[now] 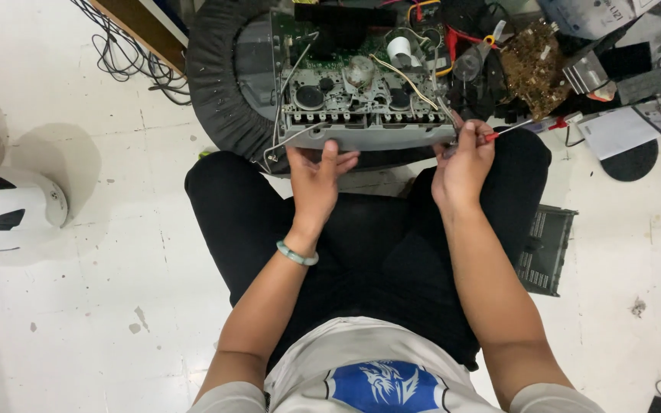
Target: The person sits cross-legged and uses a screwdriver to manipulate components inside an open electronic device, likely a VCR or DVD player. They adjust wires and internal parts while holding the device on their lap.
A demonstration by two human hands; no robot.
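You're sitting on the floor, legs crossed, with an opened tape-deck chassis (365, 95) in front of your knees, resting partly on a dark round cushion-like base (216, 84). Your left hand (317, 180) grips the grey front edge of the chassis, fingers curled over it, thumb under — it holds the unit steady. Your right hand (462, 164) is closed around a red-handled screwdriver (510, 131), shaft running out to the right; the hand sits at the chassis's right front corner. Can't tell if the tip is on a screw.

Progress, judged from how things lie: top cover already off, mechanism with drum and reels exposed, green circuit board (292, 34) visible behind, loose wires (407, 76) lifted over the deck. So opening-up looks done; the mechanism itself is still seated in the frame, front panel edge still attached. Work at the front corner looks like the current step, much disassembly or repair still left.

Around you: a brown circuit board (533, 65) and clutter at right, a black vented panel (545, 248) beside your right leg, a white helmet (9, 208) far left, cables (128, 61) top left
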